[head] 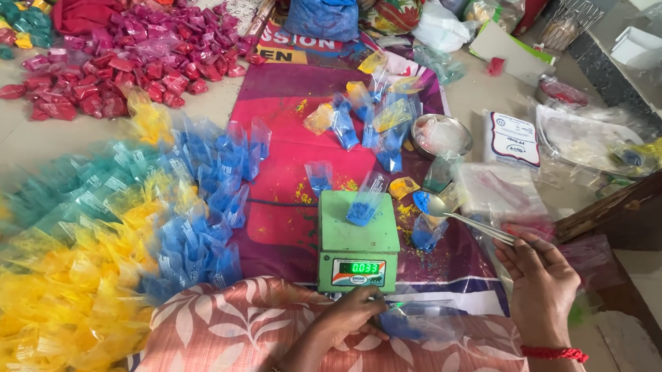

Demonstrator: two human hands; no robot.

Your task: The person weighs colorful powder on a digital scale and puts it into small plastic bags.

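Blue powder pouch (pixel 362 207) on the green scale (pixel 358 240)

Right hand (pixel 540 285) grips a spoon (pixel 459 214) over the scale's right edge; left hand (pixel 351 315) pinches a clear bag (pixel 419 322) below its front edge.

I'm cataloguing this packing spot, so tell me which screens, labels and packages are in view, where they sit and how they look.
Scale display: front of the green scale, by the left hand; dark rectangle, green digits.
Printed white packet: right of the steel bowl; flat, blue print.
Blue powder pouch: on the scale's pan; small, clear.
Red pouches: heaped upper left.
Yellow pouches: heaped at left; white labels.
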